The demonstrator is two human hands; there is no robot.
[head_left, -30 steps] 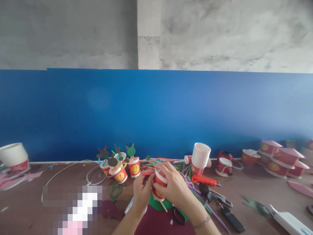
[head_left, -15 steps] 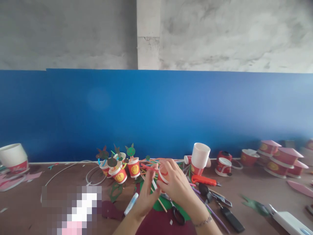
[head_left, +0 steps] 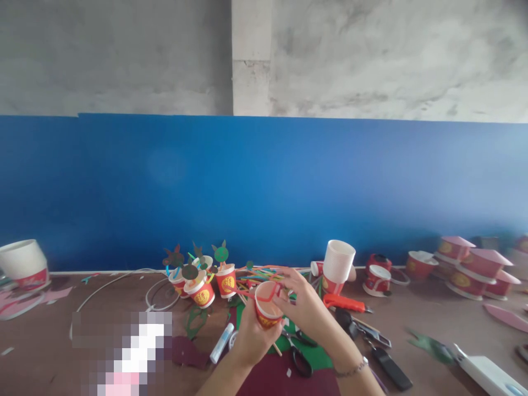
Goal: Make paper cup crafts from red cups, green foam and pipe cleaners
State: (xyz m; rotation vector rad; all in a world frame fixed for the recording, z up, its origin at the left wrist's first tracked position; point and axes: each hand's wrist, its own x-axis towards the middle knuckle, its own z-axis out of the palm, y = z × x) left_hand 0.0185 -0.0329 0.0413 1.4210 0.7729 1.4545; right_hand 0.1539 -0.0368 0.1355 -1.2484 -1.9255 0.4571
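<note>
My left hand (head_left: pixel 250 340) is wrapped round a small red paper cup (head_left: pixel 266 308) with a yellow emblem, holding it upright over the table. My right hand (head_left: pixel 304 305) pinches a thin red straw (head_left: pixel 251 293) that lies bent across the cup's open mouth, its free end pointing left. Beneath my hands lie green and maroon felt sheets (head_left: pixel 317 360), black scissors (head_left: pixel 297 357) and a glue stick (head_left: pixel 221 343).
Several decorated red cups (head_left: pixel 201 287) with paper shapes on sticks stand behind. Coloured straws (head_left: pixel 264 271), a stack of white cups (head_left: pixel 337 267), an orange utility knife (head_left: pixel 344 303), keys (head_left: pixel 373 336) and more red cups (head_left: pixel 470 267) spread to the right. A white bucket (head_left: pixel 25 265) sits far left.
The cup has turned upright with its mouth showing and moved down into my left hand. My right hand has shifted to the rim, drawing the red straw across it.
</note>
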